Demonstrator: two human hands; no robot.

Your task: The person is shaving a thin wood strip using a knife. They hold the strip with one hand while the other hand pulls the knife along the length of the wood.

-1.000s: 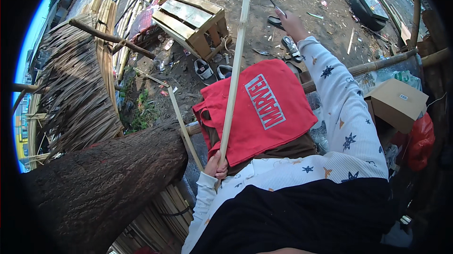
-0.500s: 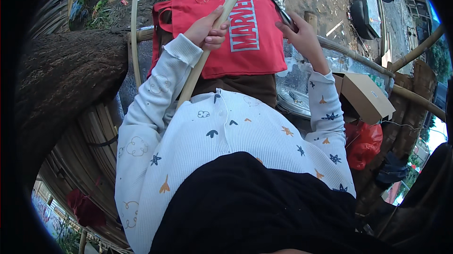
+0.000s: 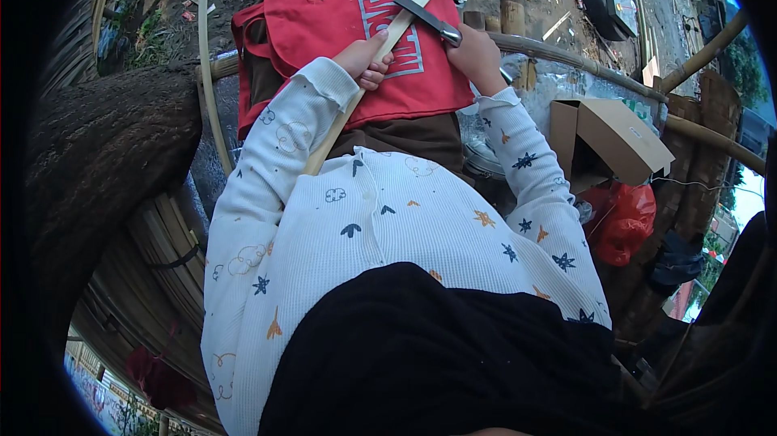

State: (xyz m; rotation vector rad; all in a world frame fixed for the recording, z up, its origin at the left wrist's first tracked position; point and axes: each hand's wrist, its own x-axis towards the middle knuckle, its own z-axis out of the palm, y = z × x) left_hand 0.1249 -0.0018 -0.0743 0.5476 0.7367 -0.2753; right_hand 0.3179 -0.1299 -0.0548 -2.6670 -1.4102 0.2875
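Note:
My left hand [image 3: 364,59] is closed around a pale bamboo strip [image 3: 330,142]. The strip slants from my waist up to the far right, across a red cloth [image 3: 324,27] with white lettering on my lap. In my right hand [image 3: 477,57] is a knife [image 3: 426,17], its handle end showing below the fist. The dark blade points left and lies across the strip, just beyond my left hand. From this angle I cannot tell whether the edge cuts into the strip.
A thick tree trunk [image 3: 113,136] stands at the left, with bundled bamboo strips [image 3: 154,266] below it. To my right are an open cardboard box [image 3: 619,140] and a red plastic bag [image 3: 627,225]. A bamboo rail [image 3: 583,63] runs beyond my lap. Scraps litter the ground.
My right hand has moved left and slightly down, bringing the knife blade from beside the strip to across it. My left hand keeps its hold on the strip. The whole view has shifted a little.

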